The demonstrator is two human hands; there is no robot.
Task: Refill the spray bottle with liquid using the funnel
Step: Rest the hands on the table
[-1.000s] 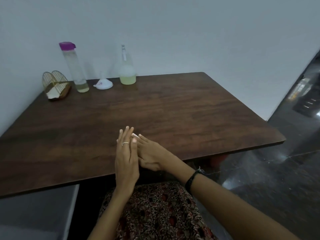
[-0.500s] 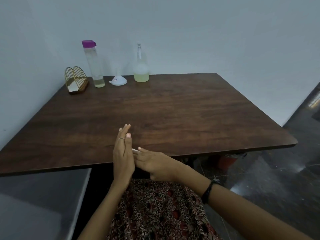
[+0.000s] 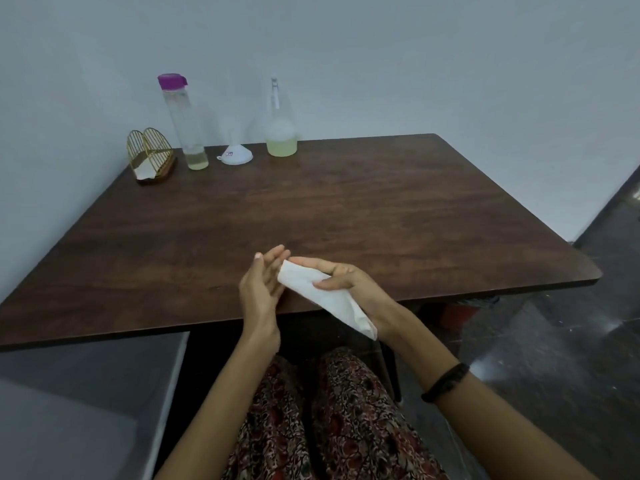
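At the table's far edge stands a clear spray bottle with pale yellow liquid in its base. Left of it a white funnel rests mouth down. Further left is a tall clear bottle with a purple cap and a little liquid. My right hand is over the near table edge, palm up, with its thumb pinning a folded white tissue. My left hand stands edge-on beside it, fingers straight, touching the tissue's end.
A gold wire napkin holder with a white napkin stands at the far left corner of the dark wooden table. A grey surface lies low at the left. Dark glossy floor is on the right.
My right hand has turned palm up, and a white tissue now shows in it. My left hand stays upright beside it. The view has shifted a little.
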